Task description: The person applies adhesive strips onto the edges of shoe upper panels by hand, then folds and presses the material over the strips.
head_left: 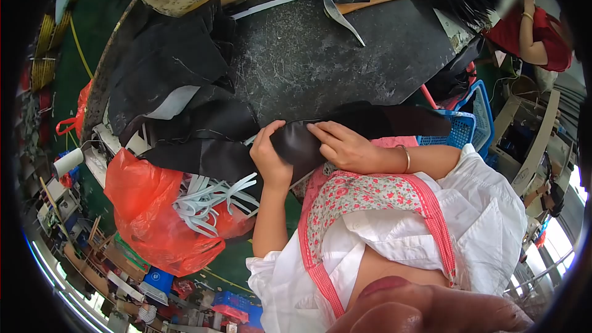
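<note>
My left hand (271, 155) is closed around the near edge of a black leather piece (297, 145), its thumb and fingers along the leather. Beside it, my right hand (346, 147) presses its fingertips onto the same piece near its folded upper edge. The leather bulges smooth and shiny between both hands. More dark leather pieces (213, 122) with pale edge lines lie to the left. Another dark length (394, 120) stretches out to the right, beyond my right hand.
A scratched dark worktop (277, 55) carries a hammer-like tool (382, 0) with a wooden handle and curved metal head, plus stacked black sheets (166, 55). At left hangs a red plastic bag (148, 209) with white strips (213, 203). Blue baskets (459, 128) and another person (546, 40) are at right.
</note>
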A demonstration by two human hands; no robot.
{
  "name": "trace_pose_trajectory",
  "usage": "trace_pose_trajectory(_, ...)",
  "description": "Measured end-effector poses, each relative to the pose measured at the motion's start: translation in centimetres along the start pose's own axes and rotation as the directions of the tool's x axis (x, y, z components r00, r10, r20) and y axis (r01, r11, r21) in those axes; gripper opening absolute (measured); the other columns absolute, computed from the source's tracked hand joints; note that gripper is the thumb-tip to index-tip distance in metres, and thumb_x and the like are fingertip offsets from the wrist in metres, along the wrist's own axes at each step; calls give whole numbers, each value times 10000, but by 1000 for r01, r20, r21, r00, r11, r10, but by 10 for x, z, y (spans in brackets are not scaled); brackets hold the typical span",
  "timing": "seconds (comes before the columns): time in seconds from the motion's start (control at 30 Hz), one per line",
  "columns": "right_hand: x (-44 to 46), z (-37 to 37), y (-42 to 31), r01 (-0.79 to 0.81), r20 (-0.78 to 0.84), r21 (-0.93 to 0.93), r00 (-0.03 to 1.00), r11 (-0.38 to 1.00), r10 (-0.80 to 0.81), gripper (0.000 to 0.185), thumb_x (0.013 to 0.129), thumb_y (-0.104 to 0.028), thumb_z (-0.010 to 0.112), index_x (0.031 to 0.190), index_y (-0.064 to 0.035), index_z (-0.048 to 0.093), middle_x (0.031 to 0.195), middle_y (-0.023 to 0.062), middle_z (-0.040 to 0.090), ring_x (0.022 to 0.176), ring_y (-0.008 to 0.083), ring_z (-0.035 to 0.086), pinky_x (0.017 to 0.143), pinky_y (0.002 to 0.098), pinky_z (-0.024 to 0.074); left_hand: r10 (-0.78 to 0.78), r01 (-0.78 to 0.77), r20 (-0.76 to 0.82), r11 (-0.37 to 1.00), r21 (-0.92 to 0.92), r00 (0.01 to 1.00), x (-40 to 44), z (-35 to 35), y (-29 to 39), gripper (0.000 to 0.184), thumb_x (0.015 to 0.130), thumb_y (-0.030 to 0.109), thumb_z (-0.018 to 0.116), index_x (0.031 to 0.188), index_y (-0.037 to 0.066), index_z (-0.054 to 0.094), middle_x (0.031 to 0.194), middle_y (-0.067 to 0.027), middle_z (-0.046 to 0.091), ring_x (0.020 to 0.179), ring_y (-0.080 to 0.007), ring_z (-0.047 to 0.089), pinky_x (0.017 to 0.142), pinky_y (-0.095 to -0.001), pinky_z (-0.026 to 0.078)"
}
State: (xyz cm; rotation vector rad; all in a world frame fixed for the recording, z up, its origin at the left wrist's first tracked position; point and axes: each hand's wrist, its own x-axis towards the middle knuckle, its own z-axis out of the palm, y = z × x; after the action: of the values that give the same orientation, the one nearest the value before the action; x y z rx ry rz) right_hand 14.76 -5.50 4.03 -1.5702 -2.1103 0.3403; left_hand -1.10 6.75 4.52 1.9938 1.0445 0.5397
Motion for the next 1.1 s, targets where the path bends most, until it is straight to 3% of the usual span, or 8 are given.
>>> trace_pose_trajectory(0.13,16,2,3,68,107,0,992,998,-68,217,697,-146,589,763,59,564,1306,283,516,1136,357,515,994,431,445,-229,222,-6,949,-223,973,-9,-1,4,345,712,-95,619,1048,-16,612,932,-148,654,854,-330,643,772,-391,509)
trace_pose_trajectory(0.27,29,0,1,49,109,16,993,999,-51,221,695,-176,591,746,37,622,1332,245,519,1104,324,508,943,387,454,271,-212,-317,955,209,909,-25,-4,18,255,797,-77,604,1045,-23,581,980,-154,587,888,-309,584,803,-398,491)
trace_pose_trajectory(0.37,24,19,9,202,-27,-342,974,918,-225,164,681,-197,593,709,-49,659,1052,177,641,961,258,543,800,377,451,337,-335,-63,941,39,940,-39,20,10,278,853,34,628,1116,-32,564,1112,-211,591,1010,-394,576,907,-464,470)
trace_pose_trajectory(0.4,14,29,14,154,-91,-10,984,988,-155,145,680,-196,598,697,-59,642,873,138,626,917,248,552,781,386,444,339,-338,-50,941,31,939,-40,35,-2,303,872,78,614,1145,-39,556,1128,-220,584,1023,-404,566,920,-466,463)
trace_pose_trajectory(0.57,-18,-46,26,-54,106,-76,992,996,62,366,717,-332,706,888,-42,564,883,94,569,843,254,561,748,350,472,353,-427,255,829,361,900,-28,32,21,517,753,461,748,1155,146,664,1133,-90,554,1002,-314,536,772,-426,511)
trace_pose_trajectory(0.9,-45,-67,69,49,189,224,978,973,-92,460,686,-228,775,1006,47,592,1134,171,600,1056,318,566,940,378,471,427,-533,435,832,154,793,2,53,32,275,791,273,722,957,54,706,948,-95,619,889,-287,600,769,-372,515)
trace_pose_trajectory(1.03,-41,-78,81,87,232,207,963,975,-135,303,683,-238,755,819,9,643,1032,156,628,1006,311,585,916,392,471,393,-622,615,755,209,684,7,66,31,100,773,131,606,784,43,651,846,-144,604,818,-321,588,750,-423,502)
trace_pose_trajectory(1.1,-46,-73,94,148,151,320,967,936,-205,267,737,-240,750,827,-18,632,1051,164,619,1015,330,584,878,411,489,403,-488,398,862,139,824,7,65,48,133,808,105,589,694,34,595,757,-164,585,736,-364,565,676,-464,462)
